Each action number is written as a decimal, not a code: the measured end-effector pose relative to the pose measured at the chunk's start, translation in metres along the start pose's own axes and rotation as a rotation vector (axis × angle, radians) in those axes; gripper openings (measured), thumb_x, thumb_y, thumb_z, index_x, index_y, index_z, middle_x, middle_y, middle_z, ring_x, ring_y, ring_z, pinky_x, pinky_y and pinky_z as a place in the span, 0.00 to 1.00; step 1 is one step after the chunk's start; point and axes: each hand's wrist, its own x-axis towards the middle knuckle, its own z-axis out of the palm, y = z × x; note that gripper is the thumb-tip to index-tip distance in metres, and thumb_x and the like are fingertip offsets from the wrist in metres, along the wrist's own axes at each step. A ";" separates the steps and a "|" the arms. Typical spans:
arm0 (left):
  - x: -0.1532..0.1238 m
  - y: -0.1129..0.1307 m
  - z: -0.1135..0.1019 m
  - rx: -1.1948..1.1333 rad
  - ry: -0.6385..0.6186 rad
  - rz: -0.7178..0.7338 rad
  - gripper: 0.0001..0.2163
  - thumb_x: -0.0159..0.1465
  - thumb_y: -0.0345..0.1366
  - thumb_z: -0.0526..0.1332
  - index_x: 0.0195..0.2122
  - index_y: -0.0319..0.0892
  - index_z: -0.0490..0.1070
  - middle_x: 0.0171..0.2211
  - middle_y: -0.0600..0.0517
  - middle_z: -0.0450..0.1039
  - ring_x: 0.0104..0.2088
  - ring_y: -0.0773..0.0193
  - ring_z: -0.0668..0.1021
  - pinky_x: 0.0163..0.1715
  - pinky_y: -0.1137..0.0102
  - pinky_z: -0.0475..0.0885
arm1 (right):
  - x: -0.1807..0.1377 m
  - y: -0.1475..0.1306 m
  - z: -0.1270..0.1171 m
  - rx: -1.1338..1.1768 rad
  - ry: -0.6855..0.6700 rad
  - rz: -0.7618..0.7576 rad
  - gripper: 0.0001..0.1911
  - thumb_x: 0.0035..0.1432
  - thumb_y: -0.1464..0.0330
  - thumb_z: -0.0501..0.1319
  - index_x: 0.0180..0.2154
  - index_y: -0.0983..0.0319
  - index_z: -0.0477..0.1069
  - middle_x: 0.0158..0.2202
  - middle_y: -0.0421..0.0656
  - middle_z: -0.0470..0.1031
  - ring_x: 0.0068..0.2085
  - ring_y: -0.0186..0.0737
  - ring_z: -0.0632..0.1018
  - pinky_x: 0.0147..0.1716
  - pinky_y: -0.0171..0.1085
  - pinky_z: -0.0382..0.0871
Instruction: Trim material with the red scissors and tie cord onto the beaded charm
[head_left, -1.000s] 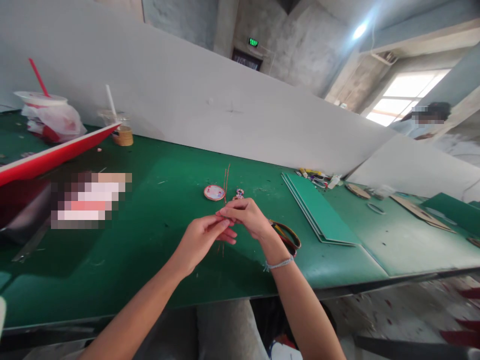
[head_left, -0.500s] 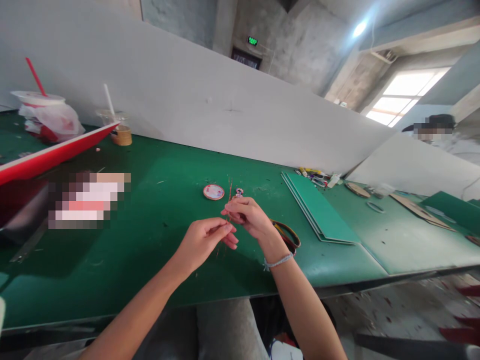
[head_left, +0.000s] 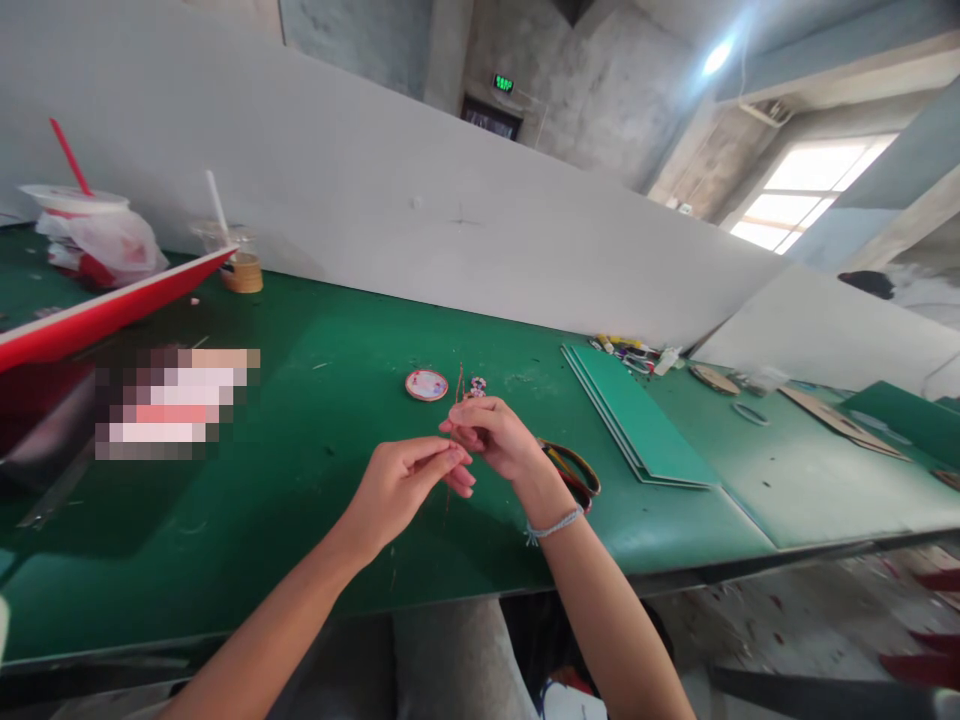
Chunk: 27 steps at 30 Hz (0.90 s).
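Thin reddish-brown strands (head_left: 460, 380), thread or fine wire, run through both my hands above the green table (head_left: 315, 560). My left hand (head_left: 405, 485) pinches them low between thumb and fingers. Just above it, my right hand (head_left: 496, 432) pinches the same strands, whose tips stick up past the fingers. Faint ends hang below the left fingers. Beyond the hands lie a small round disc (head_left: 426, 385) with a red rim and a small beaded-looking ring (head_left: 478, 385). Yellow-and-dark looped bands (head_left: 576, 472) lie beside my right wrist, partly hidden by it.
Green boards (head_left: 637, 420) are stacked at the right, with a pile of small tools (head_left: 634, 350) behind. A red tilted panel (head_left: 112, 305), a bagged cup (head_left: 97, 230) and a lidded cup (head_left: 244, 270) stand left. A white partition (head_left: 450, 230) closes the back. One person (head_left: 870, 283) is beyond it.
The strand tips above my right hand are closer together, and fewer ends show below my left hand. Both hands stay nearly in place. The person beyond the partition has dipped lower.
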 end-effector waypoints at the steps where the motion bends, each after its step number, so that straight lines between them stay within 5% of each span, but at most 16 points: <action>1: -0.001 0.001 0.000 -0.002 -0.010 0.001 0.11 0.64 0.41 0.59 0.31 0.41 0.77 0.26 0.52 0.81 0.27 0.61 0.82 0.32 0.69 0.75 | 0.000 0.000 0.000 0.006 -0.007 0.005 0.19 0.50 0.66 0.67 0.14 0.62 0.63 0.12 0.31 0.56 0.17 0.26 0.59 0.23 0.34 0.56; 7: -0.003 0.006 0.000 -0.022 -0.033 -0.009 0.11 0.65 0.40 0.60 0.30 0.41 0.77 0.26 0.51 0.81 0.28 0.61 0.82 0.36 0.67 0.74 | 0.001 0.000 -0.002 0.039 -0.013 0.042 0.19 0.49 0.65 0.66 0.14 0.62 0.62 0.14 0.32 0.58 0.17 0.25 0.56 0.19 0.33 0.50; 11: -0.002 0.004 -0.002 -0.157 0.011 -0.054 0.10 0.64 0.41 0.61 0.32 0.41 0.77 0.25 0.52 0.80 0.26 0.62 0.81 0.33 0.67 0.74 | 0.000 -0.003 -0.004 -0.114 0.098 0.022 0.17 0.54 0.58 0.64 0.22 0.64 0.73 0.15 0.33 0.58 0.18 0.27 0.57 0.18 0.33 0.47; 13: -0.001 0.002 -0.003 -0.239 0.041 -0.111 0.10 0.64 0.41 0.62 0.32 0.40 0.77 0.25 0.52 0.79 0.25 0.62 0.80 0.32 0.68 0.74 | 0.000 -0.006 -0.005 -0.292 0.287 -0.094 0.18 0.57 0.56 0.62 0.29 0.65 0.78 0.18 0.36 0.61 0.20 0.28 0.60 0.19 0.33 0.50; 16: 0.001 0.001 -0.004 -0.320 0.053 -0.179 0.10 0.63 0.41 0.63 0.32 0.40 0.77 0.24 0.52 0.79 0.25 0.63 0.80 0.31 0.69 0.74 | -0.002 -0.010 -0.008 -0.653 0.458 -0.482 0.13 0.58 0.64 0.63 0.43 0.62 0.79 0.33 0.44 0.73 0.32 0.35 0.72 0.27 0.35 0.65; 18: 0.002 0.001 -0.005 -0.357 0.051 -0.196 0.10 0.62 0.41 0.64 0.32 0.39 0.77 0.24 0.52 0.78 0.24 0.64 0.80 0.31 0.69 0.74 | -0.002 -0.009 -0.009 -0.894 0.367 -0.700 0.18 0.59 0.70 0.62 0.52 0.55 0.75 0.48 0.47 0.74 0.47 0.42 0.74 0.39 0.40 0.72; 21: 0.003 0.002 -0.006 -0.408 0.041 -0.210 0.10 0.61 0.41 0.65 0.31 0.39 0.77 0.23 0.52 0.78 0.23 0.65 0.79 0.30 0.70 0.74 | -0.002 -0.004 -0.007 -1.130 0.187 -0.840 0.18 0.61 0.70 0.61 0.52 0.51 0.75 0.57 0.44 0.71 0.61 0.46 0.67 0.56 0.50 0.67; 27: 0.002 0.001 -0.006 -0.431 -0.049 -0.231 0.10 0.61 0.41 0.65 0.31 0.39 0.78 0.22 0.52 0.78 0.22 0.65 0.78 0.29 0.70 0.73 | 0.001 0.003 -0.002 -1.216 0.002 -0.892 0.13 0.65 0.67 0.58 0.47 0.55 0.78 0.55 0.46 0.75 0.62 0.44 0.67 0.59 0.52 0.67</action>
